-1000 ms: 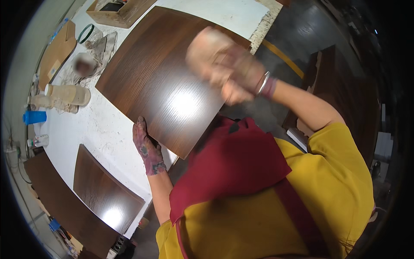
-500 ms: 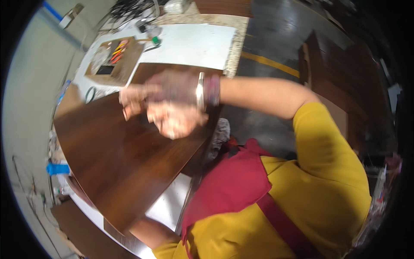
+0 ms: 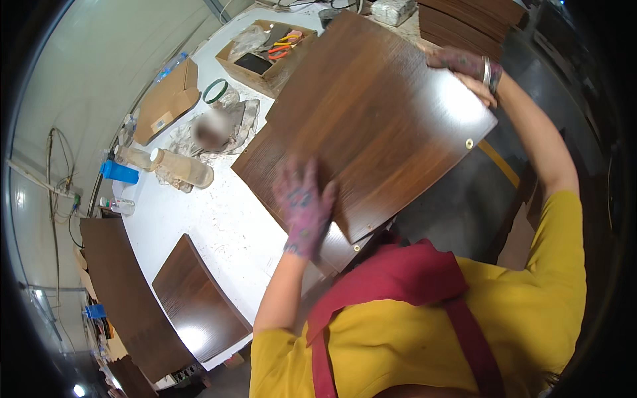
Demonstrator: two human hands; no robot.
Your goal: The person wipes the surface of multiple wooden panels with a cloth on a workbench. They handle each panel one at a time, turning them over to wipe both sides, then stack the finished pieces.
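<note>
A dark brown wood-grain board (image 3: 371, 126) lies slanted over the white tabletop, a second panel edge showing beneath its lower left part. My left hand (image 3: 303, 202) rests on its near left part, fingers spread and slightly blurred. At the upper right edge, my right hand (image 3: 468, 71) grips the board, with some fingers hidden along the edge. A small brass-coloured round fitting (image 3: 469, 143) sits near the right corner. Another round fitting (image 3: 357, 248) shows on the lower panel near my apron.
Left of the board are a cloth (image 3: 245, 123), a cloudy plastic bottle (image 3: 182, 167) and a blue cup (image 3: 120, 172). Behind stands an open cardboard box (image 3: 265, 83) with orange-handled pliers. Another brown panel (image 3: 199, 298) lies at the near left; stacked boards (image 3: 464, 26) stand far right.
The board has turned and shifted to the right. My right hand, blurred over it before, now holds its right edge. My left hand has come from the near edge onto its top face.
</note>
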